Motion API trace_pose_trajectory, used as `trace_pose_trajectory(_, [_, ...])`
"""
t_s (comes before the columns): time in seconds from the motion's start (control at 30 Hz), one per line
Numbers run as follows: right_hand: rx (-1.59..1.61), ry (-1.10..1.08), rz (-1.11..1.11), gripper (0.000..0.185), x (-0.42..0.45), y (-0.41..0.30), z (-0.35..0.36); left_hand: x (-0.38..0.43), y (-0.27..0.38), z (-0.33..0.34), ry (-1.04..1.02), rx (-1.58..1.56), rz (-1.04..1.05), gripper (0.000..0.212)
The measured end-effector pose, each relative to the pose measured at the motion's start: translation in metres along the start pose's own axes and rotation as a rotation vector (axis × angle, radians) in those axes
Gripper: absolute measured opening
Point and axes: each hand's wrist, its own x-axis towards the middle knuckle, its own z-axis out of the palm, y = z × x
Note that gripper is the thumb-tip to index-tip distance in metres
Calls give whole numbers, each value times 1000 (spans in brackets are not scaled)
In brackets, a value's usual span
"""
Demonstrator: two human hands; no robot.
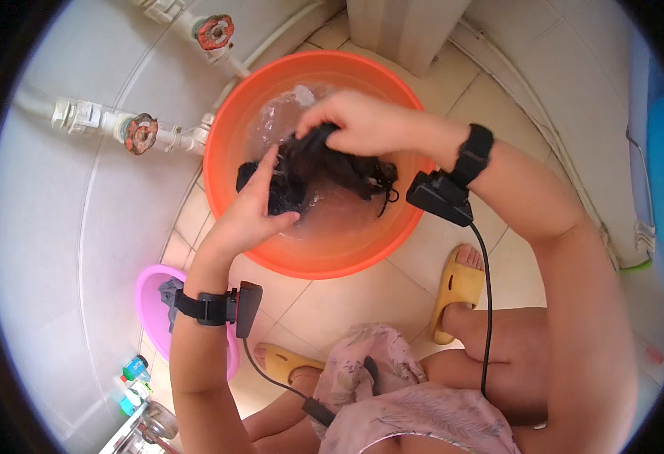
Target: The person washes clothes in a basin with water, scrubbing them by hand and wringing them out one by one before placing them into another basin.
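Observation:
An orange plastic basin (332,269) stands on the tiled floor with cloudy water in it. Wet black cloth (349,170) with a thin cord at its right end lies bunched in the water. My right hand (349,122) is above the middle of the basin, its fingers and thumb closed on a raised fold of that cloth. At the left part of the basin, my left hand (252,207) rests against the cloth with thumb and fingers spread. White suds float near the basin's far side.
A pink basin (145,301) holding grey cloth is at the lower left, beside small bottles (135,369). White pipes with red valve handles (140,134) run along the left wall. A pale column (403,34) stands behind the orange basin. Cables hang from both wrist-worn devices.

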Motion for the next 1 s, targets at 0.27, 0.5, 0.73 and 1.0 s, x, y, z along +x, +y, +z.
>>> trace_pose_trajectory(0.27, [630,57,-289,22,14,-112,-80,19,-5,2,198,-161,-4,66])
trace_pose_trajectory(0.5, [747,-100,-289,16,4,-121,-103,18,-26,9,583,-571,-55,50])
trace_pose_trajectory(0.73, [-212,274,-187,26,5,-32,-78,3,-26,-10,494,-581,-28,57])
trace_pose_trajectory(1.0, [-450,102,149,63,-8,42,-16,30,-43,-28,460,249,-10,56])
